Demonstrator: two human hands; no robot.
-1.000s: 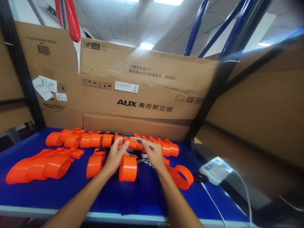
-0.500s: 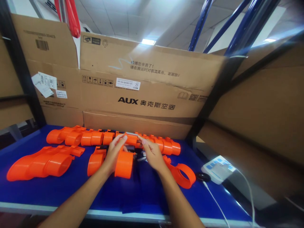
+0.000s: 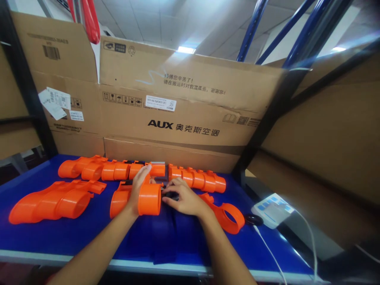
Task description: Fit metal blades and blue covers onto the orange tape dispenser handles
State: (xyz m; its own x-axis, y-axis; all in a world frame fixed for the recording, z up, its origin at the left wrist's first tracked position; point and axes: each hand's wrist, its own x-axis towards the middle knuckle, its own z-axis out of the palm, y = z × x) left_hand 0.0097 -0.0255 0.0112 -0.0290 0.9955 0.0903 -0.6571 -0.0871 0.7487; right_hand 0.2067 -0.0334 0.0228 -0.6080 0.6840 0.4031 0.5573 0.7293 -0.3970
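Left grip [image 3: 138, 183] closed on orange part [image 3: 149, 200]; right grip [image 3: 185, 198] half-curled

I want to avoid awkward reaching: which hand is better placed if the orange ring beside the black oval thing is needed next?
Right, I judge: the right hand is nearer that orange ring; the left hand is farther off, holding another orange part.

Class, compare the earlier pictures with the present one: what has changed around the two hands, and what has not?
The right hand has let go of the orange piece and dropped down and leftward to small dark items; whether it grips one is unclear. The left hand keeps hold of the piece, shifting slightly left with it. The front-left orange pieces stayed put.
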